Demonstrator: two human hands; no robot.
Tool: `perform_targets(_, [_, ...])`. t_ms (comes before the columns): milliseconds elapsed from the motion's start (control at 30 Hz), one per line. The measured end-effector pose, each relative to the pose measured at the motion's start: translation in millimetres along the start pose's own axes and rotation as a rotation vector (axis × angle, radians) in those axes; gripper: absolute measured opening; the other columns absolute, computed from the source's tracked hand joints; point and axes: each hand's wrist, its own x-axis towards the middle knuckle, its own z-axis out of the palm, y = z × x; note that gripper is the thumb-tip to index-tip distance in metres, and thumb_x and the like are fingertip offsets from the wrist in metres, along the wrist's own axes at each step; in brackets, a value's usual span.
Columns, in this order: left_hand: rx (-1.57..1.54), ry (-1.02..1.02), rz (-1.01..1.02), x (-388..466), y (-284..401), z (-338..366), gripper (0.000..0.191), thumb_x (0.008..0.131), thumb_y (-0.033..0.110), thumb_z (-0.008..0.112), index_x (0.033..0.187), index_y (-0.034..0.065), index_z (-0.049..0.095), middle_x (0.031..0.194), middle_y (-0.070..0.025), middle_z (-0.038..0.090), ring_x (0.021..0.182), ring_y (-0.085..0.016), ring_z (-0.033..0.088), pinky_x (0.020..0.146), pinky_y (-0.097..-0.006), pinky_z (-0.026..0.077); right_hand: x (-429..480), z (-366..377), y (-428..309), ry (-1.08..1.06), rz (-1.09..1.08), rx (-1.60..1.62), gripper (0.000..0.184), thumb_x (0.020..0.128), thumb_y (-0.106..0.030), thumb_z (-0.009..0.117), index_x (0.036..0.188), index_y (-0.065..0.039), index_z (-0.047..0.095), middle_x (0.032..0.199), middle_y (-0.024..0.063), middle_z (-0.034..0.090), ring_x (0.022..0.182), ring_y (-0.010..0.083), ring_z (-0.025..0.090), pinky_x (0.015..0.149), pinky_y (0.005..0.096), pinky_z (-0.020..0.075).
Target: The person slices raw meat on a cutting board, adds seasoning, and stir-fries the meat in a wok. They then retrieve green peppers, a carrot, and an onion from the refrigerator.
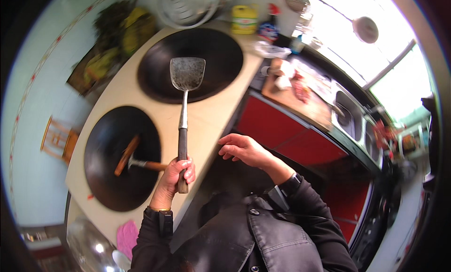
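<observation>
My left hand grips the dark handle of a metal wok spatula, its blade pointing away from me. Beneath the blade, from this view, is the far black wok, set into a cream stove counter. My right hand hangs empty beside the counter's edge, its fingers loosely curled and slightly apart. Left of my left hand is the nearer black wok. A wooden-handled tool lies across it, next to a wooden brush or scraper.
A wooden cutting board with blurred reddish meat lies to the right, before a metal sink. A yellow jug and a spray bottle stand at the back. A pink cloth and a shiny lid are at lower left.
</observation>
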Motion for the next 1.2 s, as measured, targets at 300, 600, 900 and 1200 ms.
perform_targets(300, [0.292, -0.476, -0.435, 136.7, -165.7, 251.6, 0.023, 0.094, 0.029, 0.048, 0.087, 0.0073, 0.048, 0.062, -0.0043, 0.050, 0.051, -0.016, 0.048, 0.052, -0.0268, 0.042, -214.6, -157.8, 86.0, 0.484, -0.053, 0.338, 0.052, 0.093, -0.038, 0.053, 0.128, -0.001, 0.044, 0.102, 0.0078, 0.064, 0.085, 0.0126, 0.062, 0.073, 0.0280, 0.0489])
perform_targets(600, [0.758, -0.982, -0.719, 229.7, -327.5, 411.3, 0.048, 0.093, 0.052, 0.047, 0.097, 0.0046, 0.057, 0.083, -0.0043, 0.064, 0.072, -0.011, 0.062, 0.070, -0.0234, 0.050, -390.0, -280.3, 168.9, 0.820, -0.141, 0.750, 0.023, 0.085, -0.020, 0.058, 0.071, -0.001, 0.059, 0.063, 0.0069, 0.059, 0.054, 0.0165, 0.057, 0.054, 0.0284, 0.0473])
perform_targets(900, [0.266, -0.121, -0.578, 441.8, -418.5, 445.9, 0.022, 0.093, 0.030, 0.054, 0.091, 0.0083, 0.058, 0.086, -0.0029, 0.065, 0.076, -0.013, 0.063, 0.065, -0.0257, 0.053, -469.4, -371.7, 215.2, 0.753, -0.078, 1.157, 0.020, 0.086, -0.020, 0.049, 0.095, -0.002, 0.053, 0.066, 0.0045, 0.054, 0.056, 0.0173, 0.054, 0.053, 0.0299, 0.0454])
perform_targets(1200, [0.324, 0.013, -0.476, 652.6, -488.8, 494.9, 0.021, 0.088, 0.027, 0.062, 0.101, 0.0104, 0.064, 0.101, -0.0051, 0.066, 0.087, -0.018, 0.062, 0.073, -0.0294, 0.051, -462.5, -520.5, 224.7, 0.717, -0.044, 1.234, 0.025, 0.086, -0.023, 0.048, 0.101, -0.002, 0.048, 0.064, 0.0049, 0.047, 0.056, 0.0173, 0.046, 0.054, 0.0310, 0.0411])
